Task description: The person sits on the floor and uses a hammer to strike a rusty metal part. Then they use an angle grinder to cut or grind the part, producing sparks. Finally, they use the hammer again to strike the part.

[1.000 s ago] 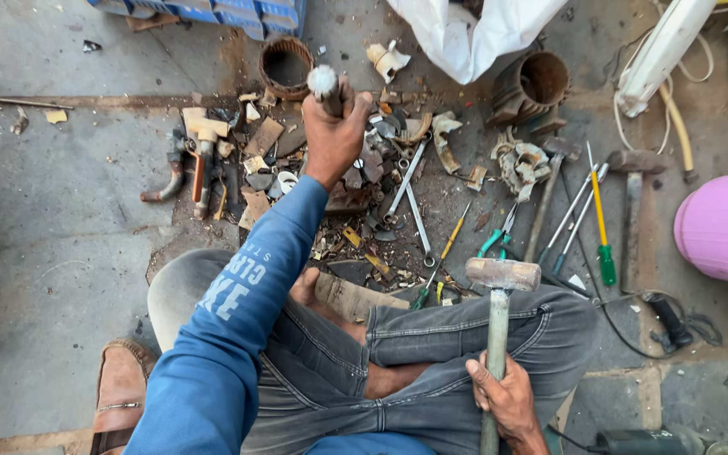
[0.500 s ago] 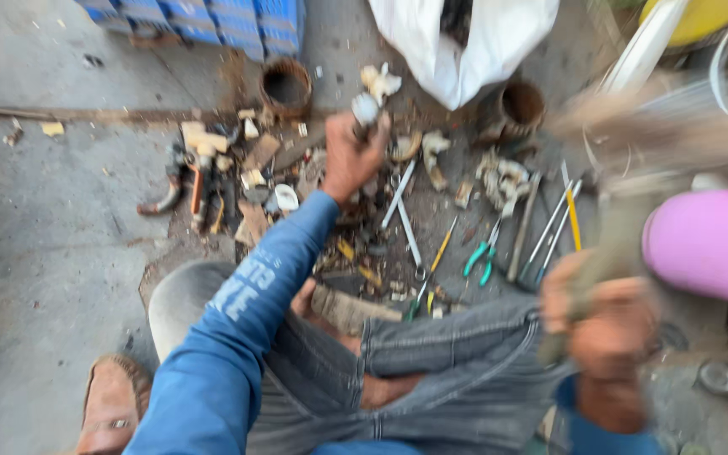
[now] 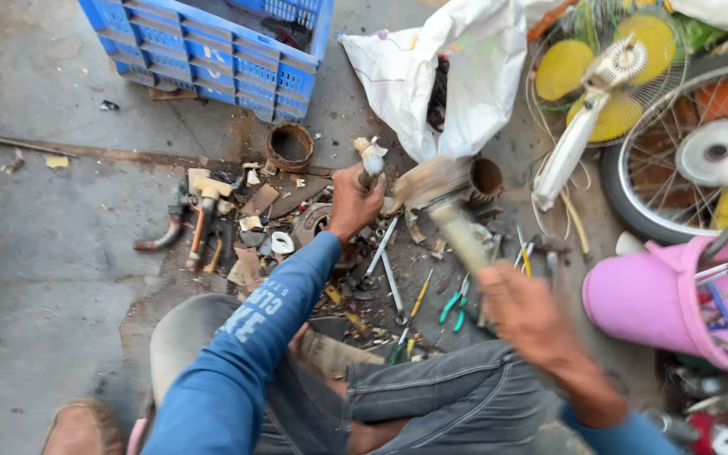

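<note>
Even, soft daylight, no hard shadows or glare. Right hand [image 3: 524,316] and hammer [image 3: 444,198] motion-blurred; surroundings sharp.

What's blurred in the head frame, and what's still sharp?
Head view: right hand and hammer are smeared by motion blur; left hand, its grip on a small metal part, and the blue crate stay sharp. Flat daylight, no glare.

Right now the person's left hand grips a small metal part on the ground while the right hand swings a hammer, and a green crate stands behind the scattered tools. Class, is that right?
Not quite. The head view shows the crate is blue, not green. The left hand does grip the small metal part, and the right hand swings the hammer, which is blurred.
</note>
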